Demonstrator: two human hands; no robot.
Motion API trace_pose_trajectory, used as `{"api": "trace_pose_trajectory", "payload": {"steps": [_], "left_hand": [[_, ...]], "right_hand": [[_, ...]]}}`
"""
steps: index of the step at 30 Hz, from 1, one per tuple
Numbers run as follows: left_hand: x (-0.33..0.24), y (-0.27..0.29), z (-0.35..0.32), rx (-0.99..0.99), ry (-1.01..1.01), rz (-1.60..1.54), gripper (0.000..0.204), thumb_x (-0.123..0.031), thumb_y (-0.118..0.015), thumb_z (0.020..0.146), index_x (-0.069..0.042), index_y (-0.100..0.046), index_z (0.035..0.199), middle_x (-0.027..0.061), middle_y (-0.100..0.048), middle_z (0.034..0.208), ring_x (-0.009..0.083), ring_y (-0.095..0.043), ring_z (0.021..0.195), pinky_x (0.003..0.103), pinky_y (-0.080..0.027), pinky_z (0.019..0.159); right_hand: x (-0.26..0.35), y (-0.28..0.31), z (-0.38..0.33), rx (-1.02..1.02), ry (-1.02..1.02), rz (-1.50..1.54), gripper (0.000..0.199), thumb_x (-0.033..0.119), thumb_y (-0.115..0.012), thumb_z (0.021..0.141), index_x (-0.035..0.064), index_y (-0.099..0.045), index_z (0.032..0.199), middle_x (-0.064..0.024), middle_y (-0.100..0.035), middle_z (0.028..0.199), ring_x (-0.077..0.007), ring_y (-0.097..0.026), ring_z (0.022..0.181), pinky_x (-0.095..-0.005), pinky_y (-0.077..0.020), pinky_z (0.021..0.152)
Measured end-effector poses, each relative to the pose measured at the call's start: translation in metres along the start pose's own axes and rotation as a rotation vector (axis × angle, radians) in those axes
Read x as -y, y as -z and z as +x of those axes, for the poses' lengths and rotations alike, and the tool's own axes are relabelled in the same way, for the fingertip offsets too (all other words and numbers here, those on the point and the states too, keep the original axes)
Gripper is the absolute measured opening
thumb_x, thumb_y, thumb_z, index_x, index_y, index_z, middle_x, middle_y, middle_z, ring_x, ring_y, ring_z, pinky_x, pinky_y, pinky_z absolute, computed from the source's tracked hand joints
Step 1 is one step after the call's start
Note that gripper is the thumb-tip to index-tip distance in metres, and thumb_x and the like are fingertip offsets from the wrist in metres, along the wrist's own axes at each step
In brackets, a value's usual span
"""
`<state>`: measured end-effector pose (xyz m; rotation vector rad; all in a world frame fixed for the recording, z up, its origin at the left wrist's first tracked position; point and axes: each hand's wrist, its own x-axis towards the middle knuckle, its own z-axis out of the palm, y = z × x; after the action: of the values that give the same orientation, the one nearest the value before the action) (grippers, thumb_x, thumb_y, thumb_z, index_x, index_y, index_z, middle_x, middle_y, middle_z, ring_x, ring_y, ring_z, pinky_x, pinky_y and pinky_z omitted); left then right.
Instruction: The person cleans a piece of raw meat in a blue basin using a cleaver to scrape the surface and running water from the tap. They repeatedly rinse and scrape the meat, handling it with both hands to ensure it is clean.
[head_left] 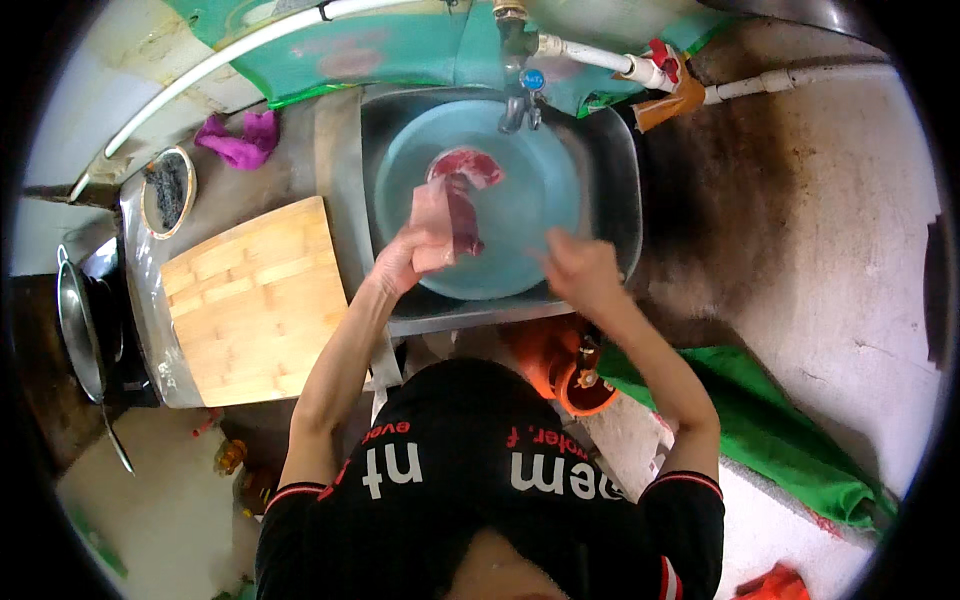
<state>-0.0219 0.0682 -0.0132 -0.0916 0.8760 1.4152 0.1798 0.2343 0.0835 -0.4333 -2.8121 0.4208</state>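
Observation:
My left hand [408, 256] is closed on a slab of raw meat [462, 218] with a pale pink skin side and a dark red side, held over a light blue basin [560, 190]. Another red piece of meat with pale fat [470, 165] lies in the water just beyond it. Over the basin's right front rim is my right hand [580, 268], its fingers smeared by motion; whether it holds anything does not show. The basin sits inside a metal sink [628, 180], under a tap [515, 112].
A wooden cutting board [265, 300] lies on the counter left of the sink. Behind it are a purple cloth [238, 142] and a bowl with a dark scrubber [170, 192]. A pan [80, 320] stands at far left, and an orange bucket [585, 390] below the sink.

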Motion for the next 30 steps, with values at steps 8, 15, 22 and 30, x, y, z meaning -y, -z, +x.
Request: {"api": "trace_pose_trajectory", "payload": {"steps": [8, 15, 22, 30], "left_hand": [[0.008, -0.009, -0.008, 0.015, -0.024, 0.045, 0.060, -0.017, -0.067, 0.069, -0.004, -0.048, 0.124, 0.0079, -0.061, 0.107, 0.0208, -0.060, 0.096, 0.034, -0.049, 0.083], [0.007, -0.011, -0.011, 0.019, 0.084, 0.003, 0.058, -0.020, -0.067, 0.066, -0.002, -0.051, 0.119, 0.0111, -0.062, 0.103, 0.0264, -0.063, 0.086, 0.036, -0.051, 0.070], [0.013, -0.006, -0.013, -0.030, 0.071, -0.117, 0.057, -0.019, -0.067, 0.070, -0.004, -0.049, 0.122, 0.0089, -0.061, 0.105, 0.0217, -0.061, 0.090, 0.034, -0.052, 0.072], [0.013, -0.015, -0.017, 0.033, 0.006, 0.088, 0.071, -0.023, -0.070, 0.069, -0.010, -0.042, 0.132, 0.0063, -0.058, 0.111, 0.0180, -0.060, 0.094, 0.029, -0.051, 0.073]], "right_hand": [[-0.060, -0.009, 0.009, 0.046, -0.103, -0.146, 0.029, 0.031, -0.066, 0.084, 0.0069, -0.050, 0.078, -0.0141, -0.058, 0.059, -0.0352, -0.060, 0.054, -0.0447, -0.0452, 0.045], [-0.015, -0.005, -0.003, 0.111, -0.027, -0.092, 0.026, 0.028, -0.065, 0.084, 0.0076, -0.050, 0.079, -0.0143, -0.061, 0.064, -0.0348, -0.062, 0.058, -0.0438, -0.0471, 0.048], [-0.006, 0.000, -0.010, 0.030, 0.046, 0.018, 0.025, 0.030, -0.065, 0.084, 0.0068, -0.055, 0.086, -0.0122, -0.062, 0.064, -0.0334, -0.062, 0.058, -0.0457, -0.0477, 0.052], [-0.026, 0.009, 0.008, 0.119, -0.145, -0.075, 0.033, 0.037, -0.061, 0.088, 0.0061, -0.051, 0.082, -0.0153, -0.059, 0.059, -0.0373, -0.060, 0.054, -0.0470, -0.0470, 0.048]]}}
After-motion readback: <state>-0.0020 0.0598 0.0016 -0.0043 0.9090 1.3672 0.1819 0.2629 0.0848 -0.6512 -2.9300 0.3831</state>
